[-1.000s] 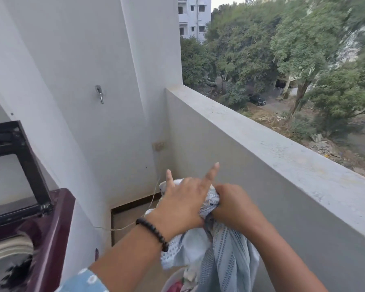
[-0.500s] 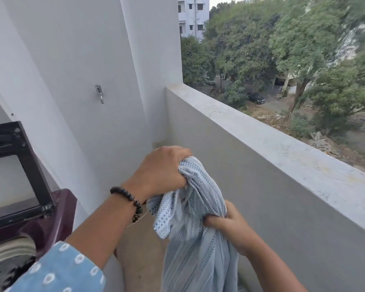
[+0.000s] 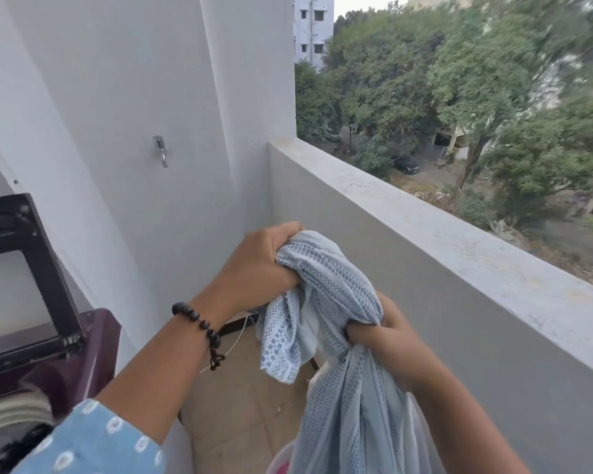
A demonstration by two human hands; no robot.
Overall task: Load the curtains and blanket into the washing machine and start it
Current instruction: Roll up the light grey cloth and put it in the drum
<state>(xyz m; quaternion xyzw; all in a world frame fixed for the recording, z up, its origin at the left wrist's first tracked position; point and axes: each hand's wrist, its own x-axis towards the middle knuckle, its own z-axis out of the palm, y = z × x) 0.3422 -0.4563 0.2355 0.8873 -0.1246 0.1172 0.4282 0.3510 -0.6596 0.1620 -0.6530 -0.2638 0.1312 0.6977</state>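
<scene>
A light blue-grey patterned curtain (image 3: 336, 323) hangs from both my hands over the balcony floor. My left hand (image 3: 261, 265), with a black bead bracelet on its wrist, grips the bunched top of the cloth. My right hand (image 3: 387, 340) is closed on the cloth lower down and to the right. The rest of the curtain drops out of the bottom of the frame. The maroon top-loading washing machine (image 3: 93, 357) stands at the lower left with its dark lid (image 3: 24, 268) raised; its drum rim shows at the bottom left corner.
A grey parapet wall (image 3: 459, 254) runs along the right, with trees and a street far below. A white wall with a metal tap (image 3: 161, 150) is to the left. A white basket rim (image 3: 281, 460) shows under the curtain. Tiled floor (image 3: 240, 405) lies between.
Both hands have lifted the curtain up out of the basket. My left hand, open-fingered a second ago, is now clenched on the cloth's top; the right hand has taken a lower grip.
</scene>
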